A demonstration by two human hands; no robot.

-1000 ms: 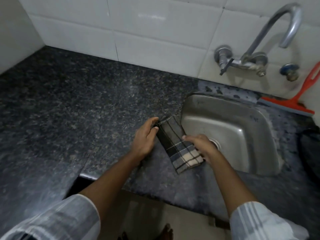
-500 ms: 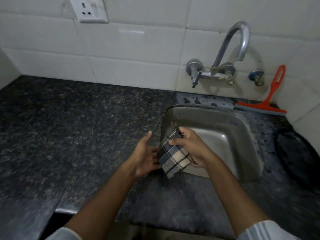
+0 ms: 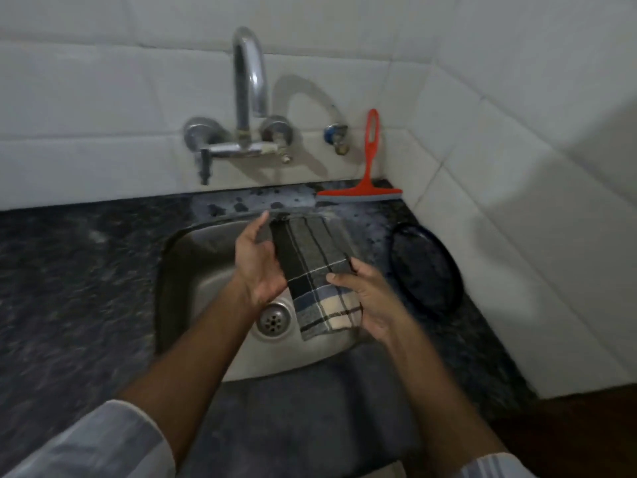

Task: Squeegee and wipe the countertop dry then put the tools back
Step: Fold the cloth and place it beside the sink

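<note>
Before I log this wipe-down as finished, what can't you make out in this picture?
Head view only:
- Whether the countertop is dry: motion blur smears it.
- The sink basin's middle: hidden behind the checked cloth, left hand and right hand.
- The dark round object: too dim to identify.

White tiled walls (image 3: 103, 98) meet in a corner (dimly lit); floor (image 3: 586, 426) possibly brown.

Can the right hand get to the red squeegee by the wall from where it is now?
Probably yes, once freed: the right hand is gripping the checked cloth with the left hand. The squeegee leans against the tiles behind the sink, nothing blocking it.
</note>
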